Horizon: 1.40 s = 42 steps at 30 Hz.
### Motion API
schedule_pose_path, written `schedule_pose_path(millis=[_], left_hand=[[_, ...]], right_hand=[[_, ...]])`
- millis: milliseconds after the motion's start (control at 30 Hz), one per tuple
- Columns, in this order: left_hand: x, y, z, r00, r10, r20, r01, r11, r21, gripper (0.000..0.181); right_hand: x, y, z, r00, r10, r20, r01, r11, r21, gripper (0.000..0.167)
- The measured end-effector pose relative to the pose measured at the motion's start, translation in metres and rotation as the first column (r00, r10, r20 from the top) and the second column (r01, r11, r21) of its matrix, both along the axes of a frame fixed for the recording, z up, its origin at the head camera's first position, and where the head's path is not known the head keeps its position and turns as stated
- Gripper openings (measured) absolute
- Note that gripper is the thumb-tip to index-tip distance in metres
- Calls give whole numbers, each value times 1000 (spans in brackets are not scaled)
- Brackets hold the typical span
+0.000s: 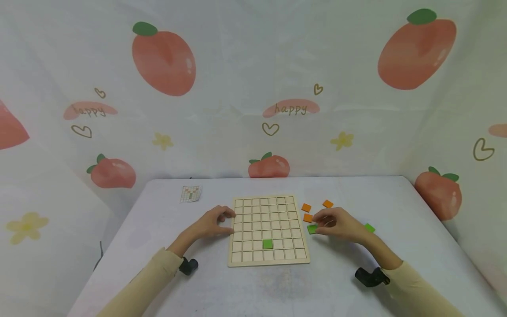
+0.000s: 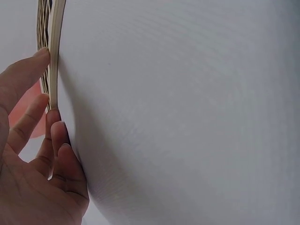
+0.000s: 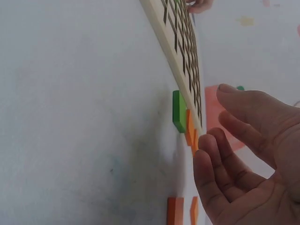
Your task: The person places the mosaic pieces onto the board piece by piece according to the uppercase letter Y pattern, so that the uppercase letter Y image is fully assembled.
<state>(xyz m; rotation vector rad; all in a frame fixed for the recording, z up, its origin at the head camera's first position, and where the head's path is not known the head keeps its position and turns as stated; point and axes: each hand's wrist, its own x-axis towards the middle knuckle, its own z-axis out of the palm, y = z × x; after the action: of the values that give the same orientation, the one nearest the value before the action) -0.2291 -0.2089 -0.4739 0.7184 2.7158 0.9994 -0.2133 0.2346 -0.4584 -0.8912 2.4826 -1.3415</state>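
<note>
Wooden board [image 1: 266, 225] between curved hands [image 1: 210, 223] [image 1: 336, 224]; left at edge, right near green tile [image 1: 311, 229]

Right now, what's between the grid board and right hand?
Head view: a green tile and an orange tile lie between the grid board and right hand.

Board [image 1: 266, 225]: lay on the worktop [image 1: 273, 288]
Paper [image 1: 191, 193]: lay left of the board
Tile [image 1: 268, 244]: sat on the board
Loose tiles [image 1: 306, 207]: lay right of the board

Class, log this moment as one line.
left hand: touches grid board, left edge | right hand: holds nothing, near loose green tile | on board: one green tile | orange tiles: right of board
</note>
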Motion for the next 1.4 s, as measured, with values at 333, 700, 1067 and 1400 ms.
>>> schedule_pose_path(millis=[333, 700, 1067, 1400], left_hand=[[0, -1, -2, 1000, 8, -1, -8, 1000, -3, 45], [0, 0, 2, 1000, 6, 5, -6, 1000, 1, 44], [1, 1, 1, 1000, 17, 20, -18, 1000, 6, 44], [0, -1, 1, 1000, 16, 27, -16, 1000, 11, 45]], right_hand=[[-5, -2, -9, 1000, -28, 9, 28, 1000, 8, 30], [-6, -9, -13, 997, -74, -12, 75, 994, 76, 30], [-6, -15, -16, 996, -80, -37, 84, 989, 118, 22], [-7, -15, -16, 996, -70, -48, 76, 988, 132, 21]])
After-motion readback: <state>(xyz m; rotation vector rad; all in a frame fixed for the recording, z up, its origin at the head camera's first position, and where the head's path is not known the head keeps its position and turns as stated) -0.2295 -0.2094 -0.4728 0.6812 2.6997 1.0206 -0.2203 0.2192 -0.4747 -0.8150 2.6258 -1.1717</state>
